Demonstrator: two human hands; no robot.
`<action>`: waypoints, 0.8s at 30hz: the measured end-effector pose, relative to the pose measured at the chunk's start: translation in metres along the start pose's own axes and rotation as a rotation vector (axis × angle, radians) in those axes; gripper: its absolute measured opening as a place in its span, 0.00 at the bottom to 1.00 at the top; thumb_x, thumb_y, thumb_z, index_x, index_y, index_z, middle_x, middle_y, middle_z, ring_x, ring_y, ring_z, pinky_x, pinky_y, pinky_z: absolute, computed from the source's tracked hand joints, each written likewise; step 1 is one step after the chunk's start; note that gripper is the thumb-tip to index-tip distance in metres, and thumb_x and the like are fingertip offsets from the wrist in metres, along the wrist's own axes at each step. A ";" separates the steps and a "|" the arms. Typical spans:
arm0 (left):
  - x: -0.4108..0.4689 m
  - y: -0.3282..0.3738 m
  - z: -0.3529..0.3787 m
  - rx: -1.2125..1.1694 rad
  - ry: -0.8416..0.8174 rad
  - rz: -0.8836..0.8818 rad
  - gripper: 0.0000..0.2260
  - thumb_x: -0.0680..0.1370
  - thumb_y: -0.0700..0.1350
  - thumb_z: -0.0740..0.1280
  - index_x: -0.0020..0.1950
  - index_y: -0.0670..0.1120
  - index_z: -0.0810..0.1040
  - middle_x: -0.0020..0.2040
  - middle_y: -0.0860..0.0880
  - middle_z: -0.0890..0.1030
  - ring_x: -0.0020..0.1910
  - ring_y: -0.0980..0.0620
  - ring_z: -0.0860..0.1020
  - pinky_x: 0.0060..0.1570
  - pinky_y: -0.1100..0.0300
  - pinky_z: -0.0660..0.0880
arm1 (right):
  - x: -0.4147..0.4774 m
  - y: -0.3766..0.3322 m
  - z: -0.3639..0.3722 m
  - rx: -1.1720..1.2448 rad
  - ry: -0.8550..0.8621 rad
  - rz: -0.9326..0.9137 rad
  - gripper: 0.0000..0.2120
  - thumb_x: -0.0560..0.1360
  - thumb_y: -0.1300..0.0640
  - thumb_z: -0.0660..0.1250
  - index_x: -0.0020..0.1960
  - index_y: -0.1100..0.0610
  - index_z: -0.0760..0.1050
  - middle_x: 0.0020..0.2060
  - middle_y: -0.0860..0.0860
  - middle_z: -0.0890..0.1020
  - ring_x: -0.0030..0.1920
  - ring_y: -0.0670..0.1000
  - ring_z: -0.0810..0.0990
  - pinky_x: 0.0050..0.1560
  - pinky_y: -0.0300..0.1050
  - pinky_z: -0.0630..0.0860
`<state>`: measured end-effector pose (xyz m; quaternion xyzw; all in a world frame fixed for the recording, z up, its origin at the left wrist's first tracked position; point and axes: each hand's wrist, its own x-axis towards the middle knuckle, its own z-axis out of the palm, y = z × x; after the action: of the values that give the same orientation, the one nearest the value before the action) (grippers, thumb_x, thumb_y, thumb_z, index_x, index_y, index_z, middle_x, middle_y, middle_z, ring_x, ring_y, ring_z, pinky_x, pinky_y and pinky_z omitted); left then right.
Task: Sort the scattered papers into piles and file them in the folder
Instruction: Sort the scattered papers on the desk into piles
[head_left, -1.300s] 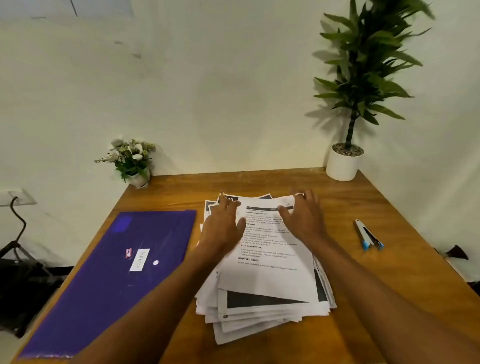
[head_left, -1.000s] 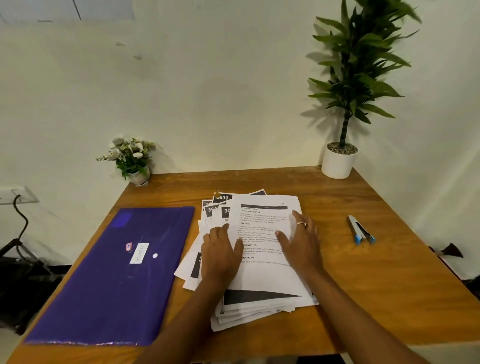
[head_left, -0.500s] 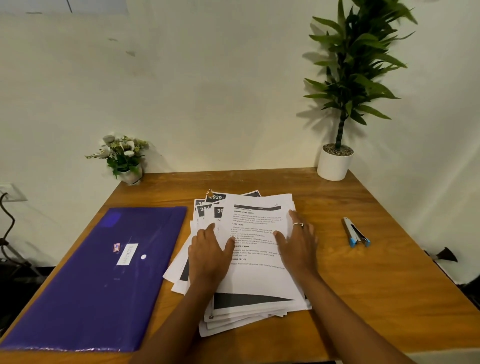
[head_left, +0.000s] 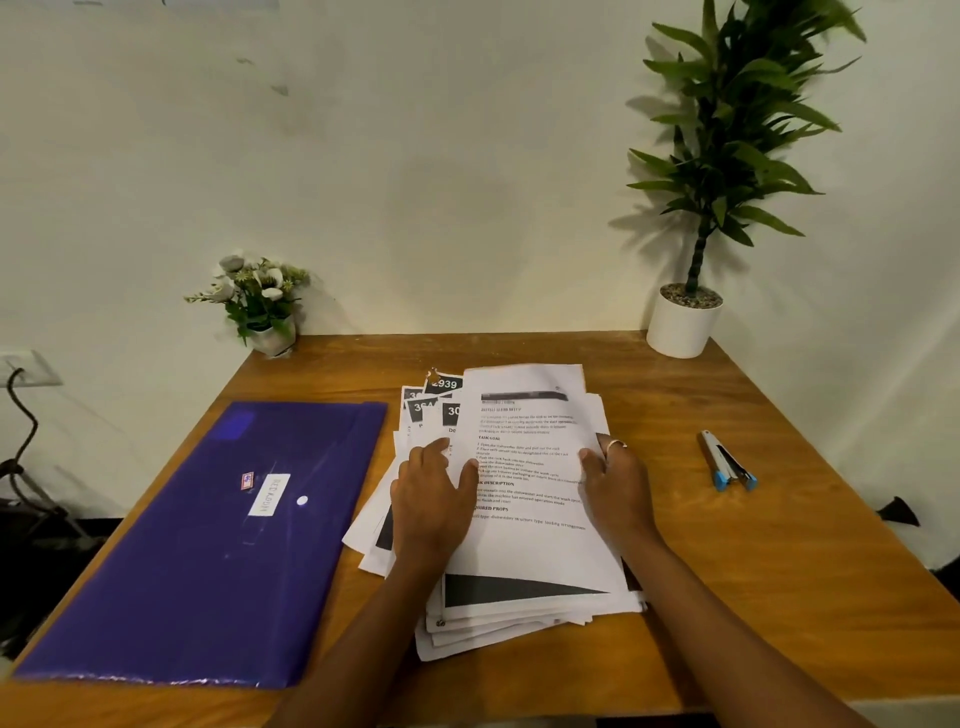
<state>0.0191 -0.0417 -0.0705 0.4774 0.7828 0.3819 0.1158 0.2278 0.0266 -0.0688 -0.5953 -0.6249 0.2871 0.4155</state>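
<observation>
"Resting flat, was the left hand (head_left: 431, 499)?"
"Yes, fingers straight on the untidy pile of white printed papers (head_left: 519, 610), beside the flat purple plastic folder (head_left: 208, 545). The right hand (head_left: 618, 483) pinched the top printed sheet (head_left: 524, 540) at its right edge."

White papers (head_left: 524, 551) carry black print and black bands. At their 9 o'clock, a purple folder (head_left: 208, 545) with a white label (head_left: 268, 493); at 3 o'clock, a grey stapler (head_left: 726, 460) tipped blue. Brown wood-grain table (head_left: 779, 597).
</observation>
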 end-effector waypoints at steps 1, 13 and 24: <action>0.001 -0.001 0.000 -0.050 0.007 -0.008 0.25 0.79 0.61 0.67 0.73 0.51 0.71 0.66 0.51 0.78 0.63 0.50 0.76 0.68 0.47 0.72 | 0.000 -0.003 -0.003 0.009 0.002 0.007 0.07 0.85 0.55 0.60 0.51 0.56 0.75 0.47 0.52 0.82 0.41 0.47 0.80 0.33 0.30 0.71; -0.003 0.009 -0.049 -0.639 -0.371 -0.095 0.10 0.80 0.50 0.70 0.60 0.51 0.81 0.53 0.53 0.87 0.48 0.51 0.87 0.45 0.52 0.85 | -0.010 -0.009 -0.029 0.385 -0.334 0.111 0.09 0.78 0.58 0.68 0.40 0.59 0.79 0.37 0.52 0.85 0.38 0.54 0.82 0.39 0.47 0.74; -0.018 -0.015 -0.040 -0.522 -0.295 -0.021 0.11 0.82 0.50 0.68 0.61 0.47 0.82 0.51 0.52 0.87 0.48 0.52 0.86 0.49 0.51 0.84 | -0.011 -0.010 -0.028 0.340 -0.353 0.046 0.05 0.77 0.55 0.73 0.53 0.52 0.82 0.51 0.47 0.87 0.51 0.50 0.87 0.50 0.47 0.84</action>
<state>-0.0033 -0.0804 -0.0574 0.4738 0.6376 0.4957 0.3511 0.2463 0.0112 -0.0485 -0.4718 -0.6167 0.4970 0.3874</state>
